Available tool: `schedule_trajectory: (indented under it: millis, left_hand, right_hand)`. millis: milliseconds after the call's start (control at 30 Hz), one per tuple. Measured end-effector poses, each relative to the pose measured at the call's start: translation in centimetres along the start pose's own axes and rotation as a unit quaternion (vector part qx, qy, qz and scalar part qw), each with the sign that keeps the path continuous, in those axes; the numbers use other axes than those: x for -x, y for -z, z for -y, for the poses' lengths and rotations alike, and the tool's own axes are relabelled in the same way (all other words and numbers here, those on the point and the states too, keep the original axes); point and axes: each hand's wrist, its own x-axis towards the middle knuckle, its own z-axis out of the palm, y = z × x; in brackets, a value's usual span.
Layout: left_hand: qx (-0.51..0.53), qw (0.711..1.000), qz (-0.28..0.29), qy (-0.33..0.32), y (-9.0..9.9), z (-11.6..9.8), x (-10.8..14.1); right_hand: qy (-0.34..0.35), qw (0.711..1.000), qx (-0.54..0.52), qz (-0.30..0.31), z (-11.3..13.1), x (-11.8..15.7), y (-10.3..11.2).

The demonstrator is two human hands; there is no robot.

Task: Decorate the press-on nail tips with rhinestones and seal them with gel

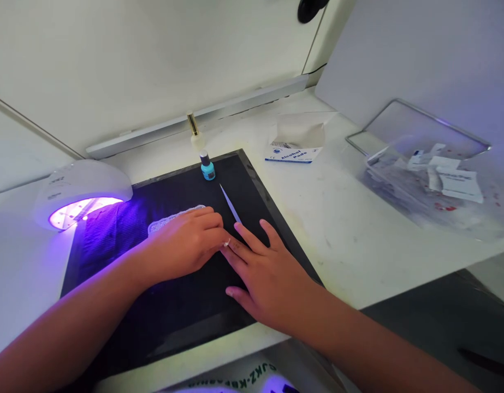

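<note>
My left hand [190, 240] is closed, its fingertips pinching a small white pad [226, 243] against a fingertip of my right hand. Most of the pad is hidden by the fingers. My right hand [262, 267] lies palm down with its fingers spread over the black mat [186, 322]. Just beyond its fingers a slim, pale, pointed strip [229, 204], like a nail file, lies on the mat. Partly behind my left hand is a clear, textured, rectangular piece [170, 220]. A turquoise nail polish bottle [208, 170] with a dark cap stands at the mat's far edge.
A white nail lamp [88, 177] glows purple at the left. Behind the mat stands a cream bottle [197, 141] with a gold cap. An open alcohol pads box [295, 154] sits farther right. A clear plastic bag [464, 215] holding torn wrappers hangs from a metal frame [436, 115].
</note>
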Motion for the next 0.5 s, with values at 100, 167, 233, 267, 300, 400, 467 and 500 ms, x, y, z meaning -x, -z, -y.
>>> schedule_trajectory:
  millis: [100, 167, 233, 267, 300, 400, 467, 500]
  left_hand:
    - [-0.004, 1.000, 0.001, 0.001, -0.05, 0.08, -0.02]
    - [-0.006, 1.000, -0.001, 0.001, -0.07, 0.18, -0.02]
    - [-0.010, 1.000, -0.004, 0.002, -0.08, 0.28, 0.01]
    - [-0.012, 1.000, -0.006, 0.003, -0.07, 0.31, 0.03]
    - [-0.011, 1.000, -0.009, 0.004, -0.05, 0.32, 0.05]
    - [0.001, 1.000, -0.015, -0.003, 0.04, 0.22, 0.11]
    - [0.004, 1.000, -0.011, -0.015, 0.14, 0.08, 0.10]
    - [0.001, 1.000, -0.007, -0.021, 0.19, 0.02, 0.08]
  right_hand:
    - [0.000, 1.000, -0.001, 0.001, 0.03, -0.03, 0.03]
    - [-0.001, 1.000, -0.001, 0.000, 0.04, -0.01, 0.05]
    - [-0.002, 1.000, -0.001, 0.002, 0.06, 0.02, 0.08]
    - [-0.001, 1.000, -0.001, 0.003, 0.07, 0.04, 0.10]
    - [-0.001, 1.000, -0.001, 0.004, 0.08, 0.05, 0.12]
    - [-0.002, 1.000, -0.001, 0.006, 0.09, 0.06, 0.21]
    - [-0.002, 1.000, 0.000, 0.008, 0.09, 0.04, 0.25]
    - [-0.001, 1.000, 0.002, 0.010, 0.10, 0.02, 0.25]
